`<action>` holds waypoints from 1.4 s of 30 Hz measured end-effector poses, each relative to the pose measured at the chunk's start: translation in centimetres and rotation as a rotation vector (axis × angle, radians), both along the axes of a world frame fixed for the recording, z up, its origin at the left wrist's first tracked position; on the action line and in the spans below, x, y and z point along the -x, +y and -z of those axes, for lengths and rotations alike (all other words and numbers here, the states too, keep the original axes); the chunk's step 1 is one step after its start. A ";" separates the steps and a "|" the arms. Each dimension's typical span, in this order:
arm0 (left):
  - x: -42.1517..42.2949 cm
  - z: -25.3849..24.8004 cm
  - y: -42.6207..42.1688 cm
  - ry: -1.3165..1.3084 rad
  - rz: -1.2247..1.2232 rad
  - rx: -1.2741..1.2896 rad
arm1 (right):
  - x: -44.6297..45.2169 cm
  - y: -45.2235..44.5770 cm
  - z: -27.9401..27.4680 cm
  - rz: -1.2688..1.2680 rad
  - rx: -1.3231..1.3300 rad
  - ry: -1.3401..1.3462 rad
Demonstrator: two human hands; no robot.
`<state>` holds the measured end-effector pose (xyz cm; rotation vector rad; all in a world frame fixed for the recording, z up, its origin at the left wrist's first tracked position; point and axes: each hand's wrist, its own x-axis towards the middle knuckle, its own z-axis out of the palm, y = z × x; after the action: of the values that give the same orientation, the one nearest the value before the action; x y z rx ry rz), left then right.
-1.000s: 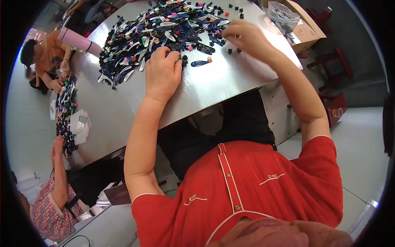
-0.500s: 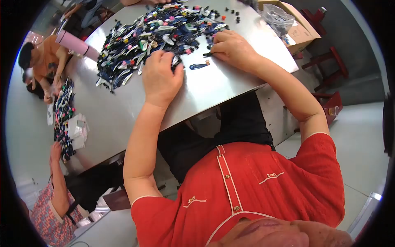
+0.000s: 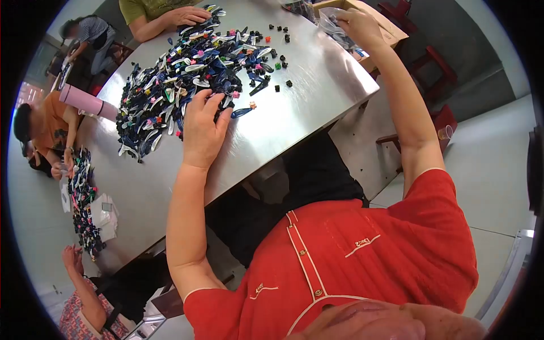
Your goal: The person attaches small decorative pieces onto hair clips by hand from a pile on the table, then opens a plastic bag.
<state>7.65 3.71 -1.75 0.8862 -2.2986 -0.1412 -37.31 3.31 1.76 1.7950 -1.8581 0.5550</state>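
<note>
My left hand (image 3: 203, 129) rests at the near edge of a large heap of hair clips (image 3: 170, 93). Its fingers are bent and apart over the clips. Just beside its thumb lies a dark blue snap clip (image 3: 241, 113) with an orange flower end. My right hand (image 3: 362, 29) is stretched out past the table's far right edge, above a clear plastic bag (image 3: 333, 27) in a cardboard box (image 3: 391, 35). Its fingers are curled together at the bag; what they hold is too small or hidden to make out.
Small black claw clips (image 3: 287, 38) lie scattered right of the heap on the metal table (image 3: 294, 107). A pink tumbler (image 3: 85, 101) stands at the left. Co-workers sit around, one person's hand (image 3: 190, 16) at the heap's far side. Red stools (image 3: 433, 65) stand on the right.
My right hand has left the clips and moved out to the right, over the box. My left hand stays by the heap. The view has shifted, showing more of the person across the table.
</note>
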 end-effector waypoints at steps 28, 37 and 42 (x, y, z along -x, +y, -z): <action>-2.3 0.1 -0.4 -0.029 -0.043 -0.132 | -19.8 2.5 3.7 -0.594 -0.230 -0.170; -1.5 -0.6 0.9 -0.069 0.010 -0.094 | -19.6 2.9 4.8 -0.618 -0.082 -0.191; 1.2 -0.9 -0.3 -0.236 0.111 -0.018 | -17.9 2.6 3.8 -0.603 0.177 -0.217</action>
<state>6.41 3.46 -0.90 0.8219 -2.5713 -0.1107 -19.45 5.88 -2.00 2.2332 -1.3098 1.1295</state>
